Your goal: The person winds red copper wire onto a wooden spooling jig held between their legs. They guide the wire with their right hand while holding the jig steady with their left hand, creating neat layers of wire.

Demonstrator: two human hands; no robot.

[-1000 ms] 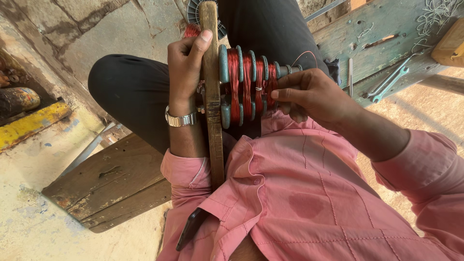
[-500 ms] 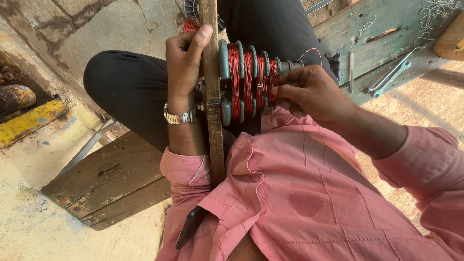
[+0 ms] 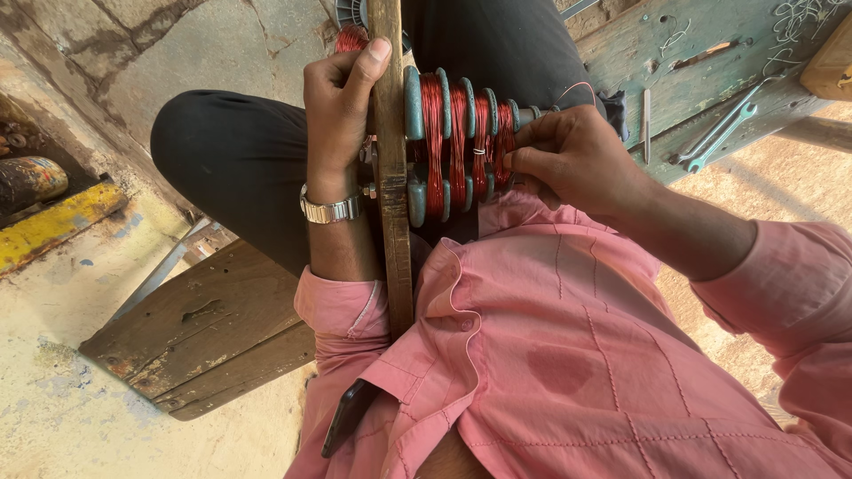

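Coil former (image 3: 457, 146) of grey-green flanges wound with red copper wire, held in front of the chest, over the lap, mounted crosswise on an upright wooden bar (image 3: 390, 168). Four wound sections side by side, the widest next to the bar, the narrowest at the far right end. Thin loose strand of copper wire (image 3: 577, 87) arching up from the right end of the former.

Left hand (image 3: 337, 111) clenched around the wooden bar, thumb laid up along its front edge, fingers wrapped behind; grip grasping the bar just left of the first flange. Metal wristwatch (image 3: 328, 210) on that wrist. Right hand (image 3: 572, 160) at the narrow end of the former, fingertips (image 3: 515, 155) pinched on the last red winding; grip closed on the coil there.

Pink shirt (image 3: 568, 355) filling the lower right, sleeves rolled back at the left forearm. Dark flat object, seemingly a phone (image 3: 348, 417), poking out at the shirt's lower edge. Black trousers (image 3: 231, 151) on a bent knee behind the left hand. Weathered wooden plank (image 3: 195, 328) on the floor below the knee. Worn blue-green wooden surface (image 3: 710, 53) at upper right, carrying a spanner (image 3: 723, 133) and a thin metal rod (image 3: 647, 113).
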